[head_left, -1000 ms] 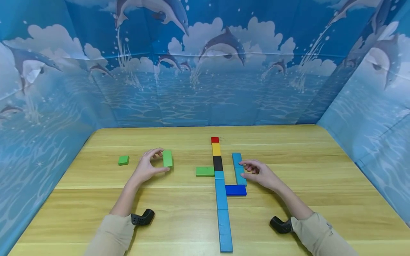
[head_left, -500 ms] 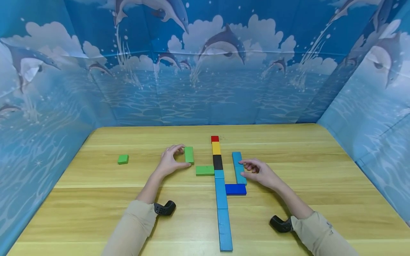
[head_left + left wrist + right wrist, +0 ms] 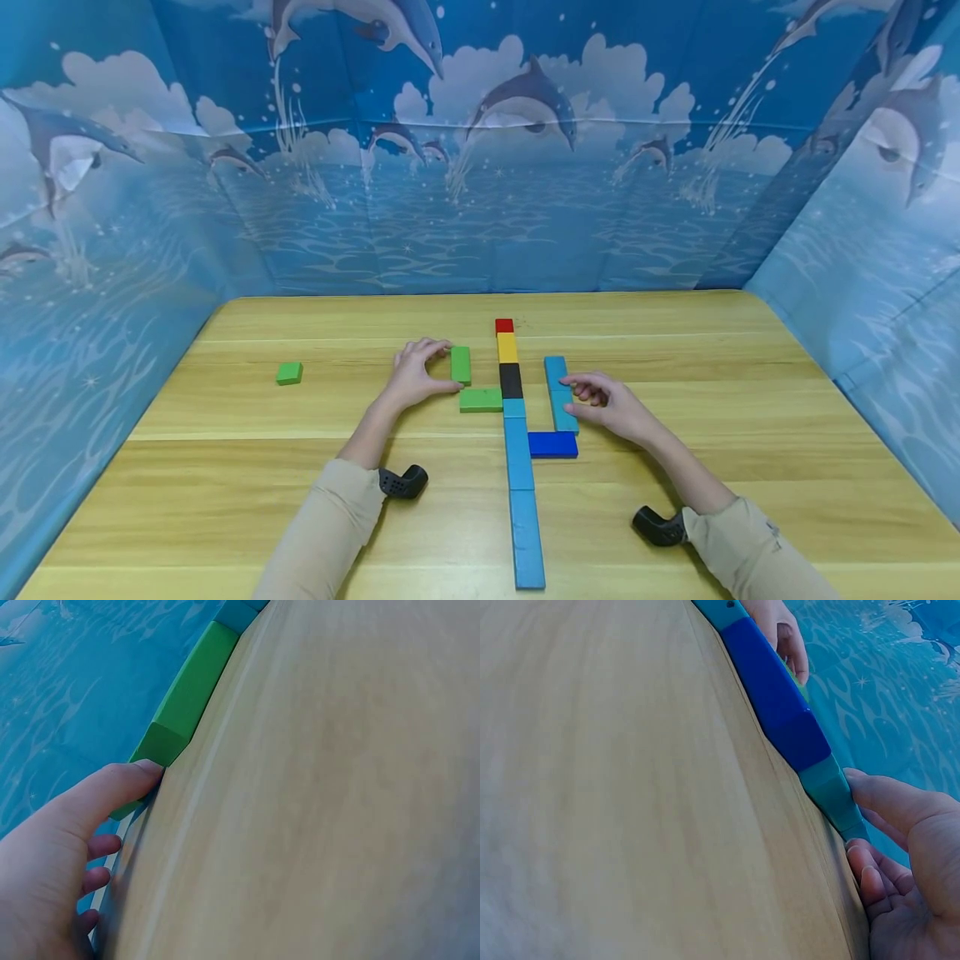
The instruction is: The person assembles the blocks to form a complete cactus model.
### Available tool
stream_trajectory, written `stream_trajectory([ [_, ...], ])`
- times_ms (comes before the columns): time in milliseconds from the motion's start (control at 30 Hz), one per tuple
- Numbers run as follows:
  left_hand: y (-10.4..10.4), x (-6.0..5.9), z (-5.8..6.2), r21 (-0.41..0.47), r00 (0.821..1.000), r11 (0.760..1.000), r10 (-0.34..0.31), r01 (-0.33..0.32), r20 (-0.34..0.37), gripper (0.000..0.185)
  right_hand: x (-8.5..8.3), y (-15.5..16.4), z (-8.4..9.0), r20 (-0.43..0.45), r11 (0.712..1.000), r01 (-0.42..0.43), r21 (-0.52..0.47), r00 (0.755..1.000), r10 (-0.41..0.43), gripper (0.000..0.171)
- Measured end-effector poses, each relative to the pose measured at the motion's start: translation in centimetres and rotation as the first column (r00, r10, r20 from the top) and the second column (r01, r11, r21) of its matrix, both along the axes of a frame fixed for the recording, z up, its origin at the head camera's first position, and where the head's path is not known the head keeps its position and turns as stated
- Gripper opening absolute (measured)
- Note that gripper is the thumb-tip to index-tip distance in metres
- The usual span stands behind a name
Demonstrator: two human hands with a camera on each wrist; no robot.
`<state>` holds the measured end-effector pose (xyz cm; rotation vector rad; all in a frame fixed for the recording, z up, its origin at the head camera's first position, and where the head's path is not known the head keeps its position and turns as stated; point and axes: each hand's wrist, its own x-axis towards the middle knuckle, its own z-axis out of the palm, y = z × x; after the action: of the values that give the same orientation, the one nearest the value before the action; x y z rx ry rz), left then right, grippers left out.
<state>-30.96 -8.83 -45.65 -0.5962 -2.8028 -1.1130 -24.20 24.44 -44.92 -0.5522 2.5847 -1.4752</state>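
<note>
My left hand [image 3: 414, 372] pinches a green block [image 3: 461, 366] between thumb and fingers, upright in the head view, its near end just behind a second green block [image 3: 480, 401] lying crosswise. The left wrist view shows the thumb at the held block's end. That second block meets a central row of red [image 3: 504, 326], yellow [image 3: 507, 347], black [image 3: 511, 381] and light blue blocks [image 3: 519, 454]. My right hand [image 3: 609, 406], fingers loosely bent, touches the right side of two light blue blocks [image 3: 556, 372] set end to end. A dark blue block [image 3: 553, 445] joins them to the row.
A small green block [image 3: 289, 373] lies alone at the left of the wooden table [image 3: 187, 483]. A dolphin-print cloth [image 3: 480, 208] hangs behind the table and along its sides. Each wrist carries a black camera mount [image 3: 405, 482].
My left hand has carried the green block rightward, from left of the crosswise green block to just behind it. The right hand has stayed put.
</note>
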Motion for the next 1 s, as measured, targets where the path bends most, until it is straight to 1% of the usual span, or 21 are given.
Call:
stream_trajectory([
  [100,0.0,0.0,0.0,-0.022,1.0,1.0,-0.007,0.007,0.009,0.065,0.0,0.0,-0.1,0.0,1.0,0.001,-0.001,1.0,-0.001,0.041],
  [167,-0.1,0.0,0.1,-0.035,1.0,0.999,-0.013,0.014,0.014,0.065,0.1,-0.1,0.2,0.0,1.0,0.003,0.003,1.0,-0.003,0.04],
  [267,-0.2,0.1,0.2,-0.041,0.999,0.999,-0.026,0.027,0.029,0.065,0.6,-0.5,1.2,-0.001,1.0,0.002,0.009,1.0,-0.002,0.04],
  [333,-0.3,0.2,0.3,-0.03,0.998,0.999,-0.039,0.04,0.04,0.064,1.0,-0.8,1.9,-0.001,1.0,0.003,0.013,1.0,-0.003,0.039],
  [400,-0.4,0.2,0.4,-0.016,0.997,0.998,-0.054,0.054,0.048,0.06,1.3,-1.0,2.5,-0.001,1.0,0.005,0.02,1.0,-0.005,0.039],
  [500,-0.5,0.3,0.4,-0.004,0.997,0.998,-0.066,0.066,0.046,0.052,1.6,-1.2,3.0,0.002,1.0,0.008,0.025,1.0,-0.008,0.038],
  [633,-0.5,0.2,0.4,-0.009,0.997,0.997,-0.071,0.071,0.033,0.047,1.6,-1.2,3.0,0.002,1.0,0.005,0.022,1.0,-0.005,0.038],
  [1000,-0.6,0.3,0.3,0.01,0.994,0.994,-0.11,0.11,0.015,0.047,1.4,-1.1,2.6,0.001,1.0,0.001,0.021,1.0,-0.001,0.039],
])
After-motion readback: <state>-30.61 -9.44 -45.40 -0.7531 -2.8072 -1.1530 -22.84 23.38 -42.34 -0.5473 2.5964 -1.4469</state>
